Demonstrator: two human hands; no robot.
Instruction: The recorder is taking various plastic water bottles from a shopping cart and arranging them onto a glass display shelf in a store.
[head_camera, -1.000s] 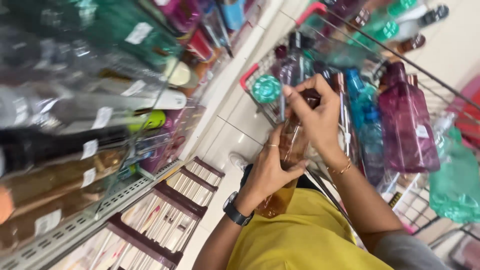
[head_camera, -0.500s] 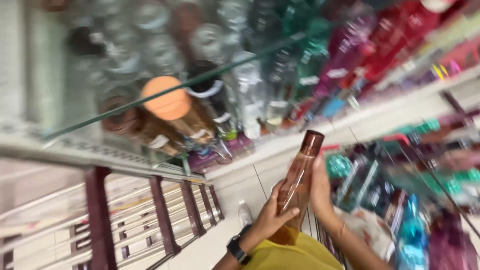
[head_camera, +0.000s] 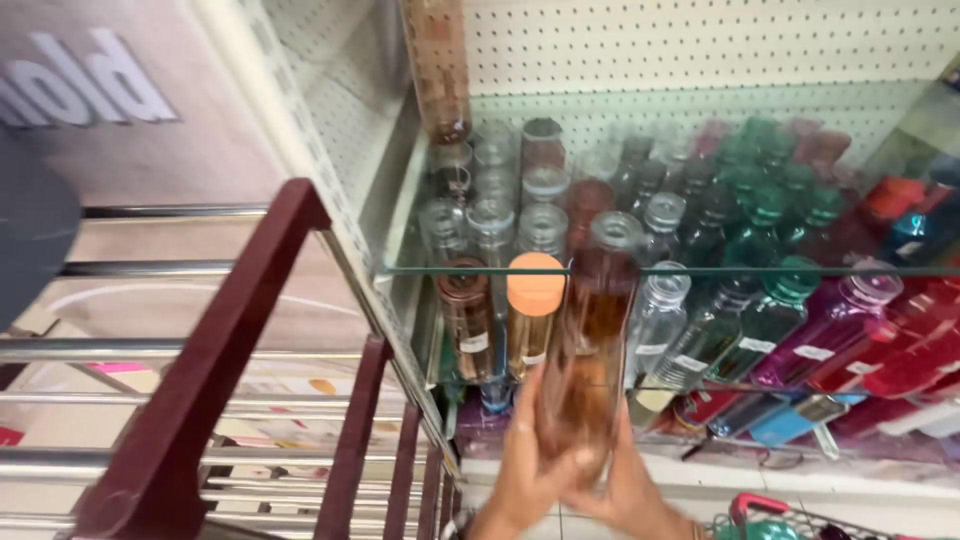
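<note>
- Since half a second ago the view has swung round to face the shelf head-on, and the amber bottle (head_camera: 592, 340), then held at a slant below the rack, now stands upright in front of the glass shelf (head_camera: 780, 270), its silver cap level with the shelf edge.
- Both hands are clasped round the bottle's lower part: left hand (head_camera: 525, 470) on its left side, fingers wrapped to the front; right hand (head_camera: 628, 490) cupping the base from the right. The grip is closed and full on both sides.
- Judging from this, the bottle is being raised towards the rows of like bottles and sits just short of them; it is not yet resting on anything.
- Above the glass stand clear bottles with silver caps, then green ones further right.
- Beneath the glass, an orange-capped bottle (head_camera: 533, 315) stands just left of the held one, a brown bottle (head_camera: 466, 315) beside that; clear, green, purple and red bottles run off to the right.
- A dark red rack (head_camera: 215, 350) fills the left foreground.
- A basket (head_camera: 790, 515) peeks in at the bottom right.
</note>
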